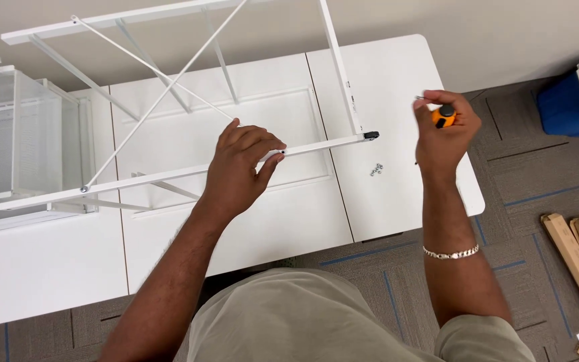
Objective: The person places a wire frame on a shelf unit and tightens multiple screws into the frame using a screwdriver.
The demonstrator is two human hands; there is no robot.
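Head view: the left hand (239, 164) is curled over the front rail of the white metal frame (189, 171), mid-frame on the white worktop (397, 80). The right hand (445, 131), centre-right, is closed around an orange-handled screwdriver (443, 116). Loose screws (376, 169) lie just below the frame's corner; pressing the rail flat would steady that corner.

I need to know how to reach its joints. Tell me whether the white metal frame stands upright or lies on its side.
On its side: the white metal frame lies across the white table, its crossed braces facing up, the left hand on one rail.
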